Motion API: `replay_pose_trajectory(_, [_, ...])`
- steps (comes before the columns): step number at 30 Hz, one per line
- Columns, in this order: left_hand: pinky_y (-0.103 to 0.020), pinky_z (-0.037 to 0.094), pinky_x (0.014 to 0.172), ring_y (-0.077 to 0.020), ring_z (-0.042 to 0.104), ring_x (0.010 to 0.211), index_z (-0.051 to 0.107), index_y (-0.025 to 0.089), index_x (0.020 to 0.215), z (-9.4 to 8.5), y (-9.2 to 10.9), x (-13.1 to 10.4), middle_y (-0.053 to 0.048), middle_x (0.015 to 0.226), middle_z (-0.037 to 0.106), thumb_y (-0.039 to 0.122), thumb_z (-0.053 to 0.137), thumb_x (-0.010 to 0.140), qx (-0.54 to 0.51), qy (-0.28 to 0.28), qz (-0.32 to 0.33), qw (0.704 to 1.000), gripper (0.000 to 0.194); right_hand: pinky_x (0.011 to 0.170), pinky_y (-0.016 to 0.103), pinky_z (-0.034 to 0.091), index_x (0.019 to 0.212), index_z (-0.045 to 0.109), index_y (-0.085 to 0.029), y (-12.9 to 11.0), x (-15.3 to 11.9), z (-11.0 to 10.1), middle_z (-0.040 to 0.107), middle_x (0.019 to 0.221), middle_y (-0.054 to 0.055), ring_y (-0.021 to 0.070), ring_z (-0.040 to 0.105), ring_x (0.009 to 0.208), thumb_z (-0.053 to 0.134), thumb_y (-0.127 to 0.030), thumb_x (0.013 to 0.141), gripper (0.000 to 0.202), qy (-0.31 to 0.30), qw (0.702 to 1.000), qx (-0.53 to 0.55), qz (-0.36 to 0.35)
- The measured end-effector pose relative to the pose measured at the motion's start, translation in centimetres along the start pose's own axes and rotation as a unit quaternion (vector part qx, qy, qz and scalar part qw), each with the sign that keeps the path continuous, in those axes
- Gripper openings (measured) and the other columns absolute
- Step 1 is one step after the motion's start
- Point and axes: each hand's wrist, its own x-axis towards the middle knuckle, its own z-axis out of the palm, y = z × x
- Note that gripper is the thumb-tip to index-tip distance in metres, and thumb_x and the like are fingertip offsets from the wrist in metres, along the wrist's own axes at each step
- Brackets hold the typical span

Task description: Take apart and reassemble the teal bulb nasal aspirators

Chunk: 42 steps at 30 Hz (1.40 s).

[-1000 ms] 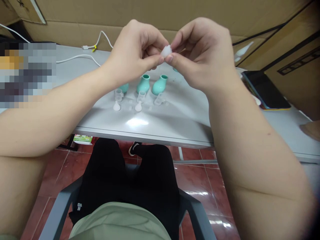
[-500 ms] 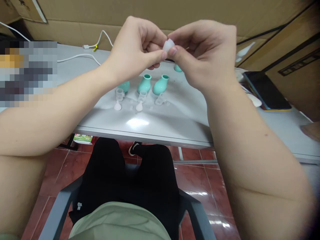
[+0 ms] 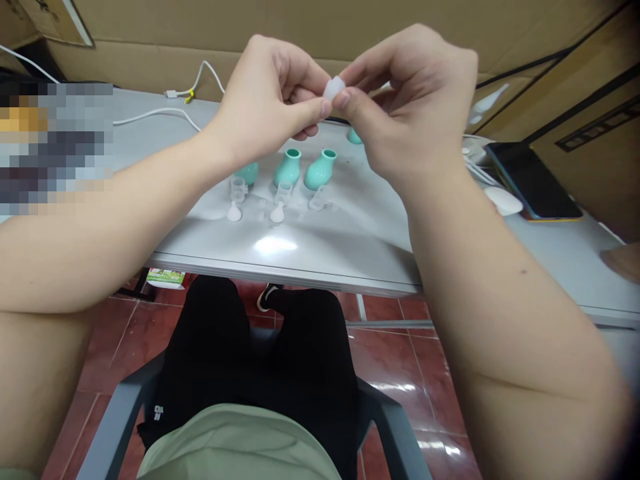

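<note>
Between the fingertips of my left hand (image 3: 287, 93) and my right hand (image 3: 405, 100) is a small white plastic piece (image 3: 333, 88), pinched from both sides above the table. Its exact kind is partly hidden by my fingers. Below my hands stand teal vase-shaped bottles, one in the middle (image 3: 287, 168) and one tilted to the right (image 3: 321, 169). Another teal bottle (image 3: 249, 174) is partly covered by my left wrist. In front of them lie clear plastic fittings (image 3: 239, 189) and two small white cone-shaped pieces, a left one (image 3: 234, 212) and a right one (image 3: 277, 213).
A phone (image 3: 533, 180) lies at the right beside a white rounded object (image 3: 503, 200) and cables. White cable (image 3: 155, 113) runs along the table's back left. Cardboard (image 3: 200, 27) walls the rear. The table's front edge (image 3: 290, 273) is above my lap.
Both hands keep their pinch on the white piece, which has shifted slightly left. My right hand's knuckles have risen and turned a little. The things on the table stay put.
</note>
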Motion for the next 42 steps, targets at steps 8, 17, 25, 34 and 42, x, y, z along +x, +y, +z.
replay_pose_trajectory(8, [-0.049, 0.061, 0.064, -0.0268, 0.074, 0.066, 0.086, 0.016, 0.087, 0.1, 0.3, 0.0, -0.012, 0.073, 0.076, 0.088, 0.098, 0.064, 0.004, -0.007, -0.001, 1.0, 0.076, 0.103, 0.049, 0.061, 0.09, 0.074, -0.033, 0.0, -0.1, 0.3, 0.074, 0.114, 0.006, 0.0319, 0.07, 0.11, 0.093, -0.064, 0.087, 0.036, 0.007, 0.998, 0.061, -0.005])
replay_pose_trajectory(17, [-0.044, 0.058, 0.062, -0.0253, 0.074, 0.066, 0.087, 0.015, 0.089, -0.3, -0.5, -0.2, -0.012, 0.073, 0.078, 0.072, 0.099, 0.078, 0.008, -0.013, 0.02, 1.0, 0.059, 0.11, 0.047, 0.06, 0.091, 0.07, -0.036, -0.2, -0.2, 0.0, 0.076, 0.117, 0.003, 0.0304, 0.071, 0.113, 0.099, -0.073, 0.076, 0.049, -0.045, 0.99, 0.123, 0.053])
replay_pose_trajectory(25, [-0.037, 0.056, 0.065, -0.0178, 0.072, 0.067, 0.09, 0.026, 0.09, -0.7, -0.1, -0.1, -0.002, 0.077, 0.08, 0.02, 0.081, 0.089, 0.05, -0.036, 0.073, 0.995, 0.011, 0.094, 0.053, 0.057, 0.082, 0.072, -0.039, 0.0, 0.1, -0.2, 0.078, 0.112, 0.009, 0.038, 0.071, 0.111, 0.102, -0.071, 0.063, 0.048, -0.058, 0.979, 0.176, 0.084])
replay_pose_trajectory(34, [-0.044, 0.057, 0.071, -0.0225, 0.072, 0.074, 0.089, 0.024, 0.089, -0.5, 0.5, -0.5, -0.005, 0.085, 0.082, 0.023, 0.079, 0.085, 0.048, -0.039, 0.068, 0.996, 0.011, 0.081, 0.045, 0.056, 0.078, 0.076, -0.03, 0.7, 0.2, 0.2, 0.071, 0.087, 0.004, 0.0221, 0.063, 0.077, 0.111, -0.06, 0.057, 0.051, -0.04, 0.948, 0.302, 0.089])
replay_pose_trajectory(42, [-0.048, 0.062, 0.074, -0.0238, 0.073, 0.076, 0.084, 0.028, 0.088, -0.6, 0.1, -0.2, -0.005, 0.082, 0.081, 0.043, 0.08, 0.087, 0.062, -0.047, 0.065, 0.995, 0.015, 0.072, 0.039, 0.055, 0.075, 0.077, -0.028, 0.5, 0.3, 0.6, 0.071, 0.082, 0.002, 0.0195, 0.062, 0.073, 0.112, -0.046, 0.051, 0.046, -0.022, 0.935, 0.336, 0.111])
